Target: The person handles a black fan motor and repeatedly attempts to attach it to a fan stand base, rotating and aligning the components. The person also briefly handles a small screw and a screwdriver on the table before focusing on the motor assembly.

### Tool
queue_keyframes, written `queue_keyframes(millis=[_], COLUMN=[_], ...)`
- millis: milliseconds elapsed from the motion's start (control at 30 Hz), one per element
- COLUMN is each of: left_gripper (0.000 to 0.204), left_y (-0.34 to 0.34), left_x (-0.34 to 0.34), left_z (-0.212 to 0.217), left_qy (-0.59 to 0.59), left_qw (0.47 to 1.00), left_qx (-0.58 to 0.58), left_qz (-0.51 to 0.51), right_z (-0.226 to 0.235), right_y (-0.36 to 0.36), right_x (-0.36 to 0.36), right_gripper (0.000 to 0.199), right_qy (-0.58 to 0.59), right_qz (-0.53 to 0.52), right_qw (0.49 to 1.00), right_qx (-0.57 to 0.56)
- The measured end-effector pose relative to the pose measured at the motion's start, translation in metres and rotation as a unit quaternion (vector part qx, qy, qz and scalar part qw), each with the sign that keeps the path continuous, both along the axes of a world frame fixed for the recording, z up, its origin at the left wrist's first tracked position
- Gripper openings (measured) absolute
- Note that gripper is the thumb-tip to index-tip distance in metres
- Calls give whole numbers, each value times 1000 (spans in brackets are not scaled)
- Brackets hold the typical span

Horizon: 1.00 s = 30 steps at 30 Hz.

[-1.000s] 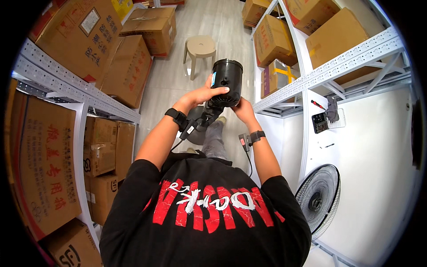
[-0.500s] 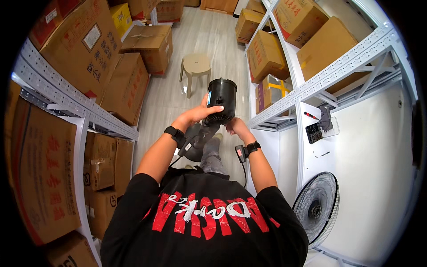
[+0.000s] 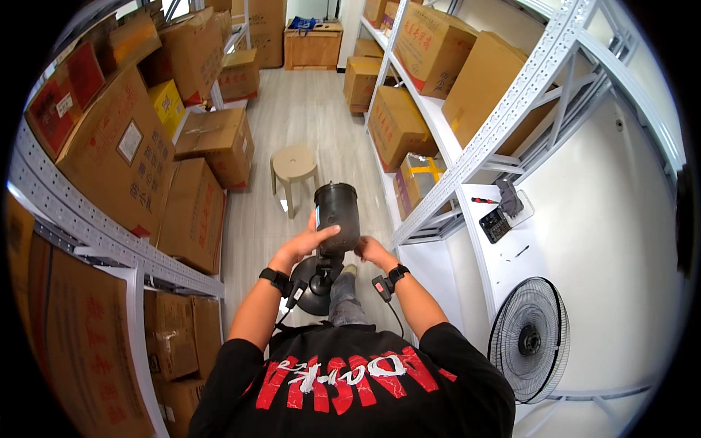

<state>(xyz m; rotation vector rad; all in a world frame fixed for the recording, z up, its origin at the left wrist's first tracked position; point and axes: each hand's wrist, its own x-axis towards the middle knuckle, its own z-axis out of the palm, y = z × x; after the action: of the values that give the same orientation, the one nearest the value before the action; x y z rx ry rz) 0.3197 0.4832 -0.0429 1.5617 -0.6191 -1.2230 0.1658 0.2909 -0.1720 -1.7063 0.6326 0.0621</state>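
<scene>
The black motor housing of a fan (image 3: 338,212) stands at the middle of the view, its open-looking rim facing up and away. It sits on a short neck above a round black base (image 3: 310,292) on the floor. My left hand (image 3: 305,242) wraps around the housing's left side, the thumb lying across its near face. Just right of the housing's lower end is my right hand (image 3: 374,250), with its fingers curled together. Whatever those fingers may hold is too small or hidden to make out.
A beige stool (image 3: 294,165) stands beyond the housing. Shelves with cardboard boxes (image 3: 193,212) line both sides. On the right white shelf (image 3: 511,255) lie a red-and-black screwdriver (image 3: 484,200), a dark bit case (image 3: 495,225), a grey cloth (image 3: 509,196) and a round fan grille (image 3: 529,339).
My view has tilted up, showing more of the far aisle. The housing has turned, so the knob on its side no longer shows. My left hand still grips it.
</scene>
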Motion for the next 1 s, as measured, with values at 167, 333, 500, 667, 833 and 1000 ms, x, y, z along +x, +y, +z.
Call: queue_keyframes(millis=[167,333,500,667,833,1000], left_gripper=[118,116,124,115,118,122], left_y=[6,4,-1,-4,2,-3], left_x=[5,6,6,-5,1,-2], left_z=[-4,-8,-2,0,-1,4], left_qy=[3,15,15,-6,7,-1], left_qw=[999,998,998,998,998,997], left_qx=[37,46,53,43,58,68], left_qz=[-1,-33,-30,-42,-33,-31], right_z=[15,52,31,-11,10,32], right_y=[8,23,24,2,3,13], right_x=[7,-11,-10,-3,-1,-7], right_gripper=[30,37,28,34,29,37], right_qy=[8,-97,-107,-39,-52,-102], right_qz=[17,48,-14,-45,-1,25], right_qw=[998,924,930,993,996,952], right_qx=[-60,-367,-350,103,-75,-288])
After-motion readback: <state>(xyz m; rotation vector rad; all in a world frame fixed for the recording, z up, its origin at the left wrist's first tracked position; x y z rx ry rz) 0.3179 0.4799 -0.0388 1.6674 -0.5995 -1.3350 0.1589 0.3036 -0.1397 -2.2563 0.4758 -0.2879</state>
